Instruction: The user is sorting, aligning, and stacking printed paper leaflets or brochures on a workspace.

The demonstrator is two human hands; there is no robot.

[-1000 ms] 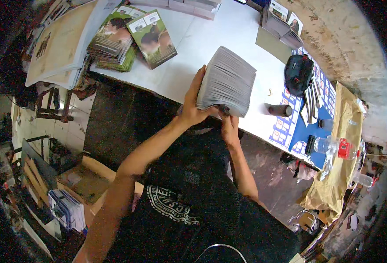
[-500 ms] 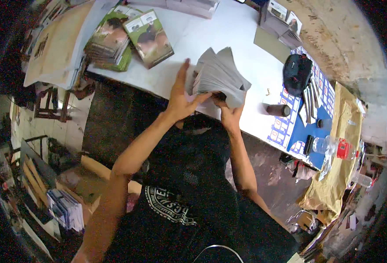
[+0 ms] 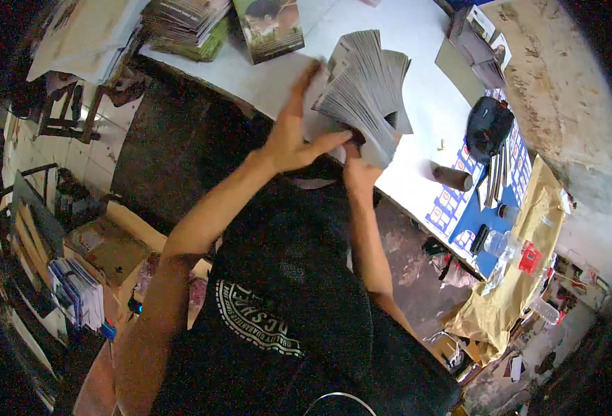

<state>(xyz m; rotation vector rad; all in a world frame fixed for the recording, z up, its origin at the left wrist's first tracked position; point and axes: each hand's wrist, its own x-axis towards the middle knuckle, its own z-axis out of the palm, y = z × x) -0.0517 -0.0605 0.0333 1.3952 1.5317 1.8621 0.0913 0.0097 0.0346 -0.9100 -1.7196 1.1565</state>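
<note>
A thick stack of printed paper sheets [image 3: 361, 93], fanned out with its grey edges showing, is held over the white table. My right hand [image 3: 363, 173] grips its near end from below, the fingers mostly hidden behind the paper. At the left side of the fan, my left hand [image 3: 289, 142] is spread, one finger pointing up along the stack. Its thumb stretches toward the near edge beside my right thumb. I cannot tell how firmly the left fingers touch the sheets. Left of the stack lies a booklet with a green and brown cover [image 3: 271, 28].
More booklets are piled [image 3: 188, 28] at the table's far left. To the right are a dark cylinder [image 3: 453, 178], a black pouch [image 3: 490, 128], pens, a plastic bottle [image 3: 503, 244] and brown wrapping paper [image 3: 486, 319]. A cardboard box [image 3: 105, 243] stands low at the left.
The view has shifted, with the table's things moving up in the picture. The sheets are fanned differently, their edges spread more toward the left. Both hands stay at the stack.
</note>
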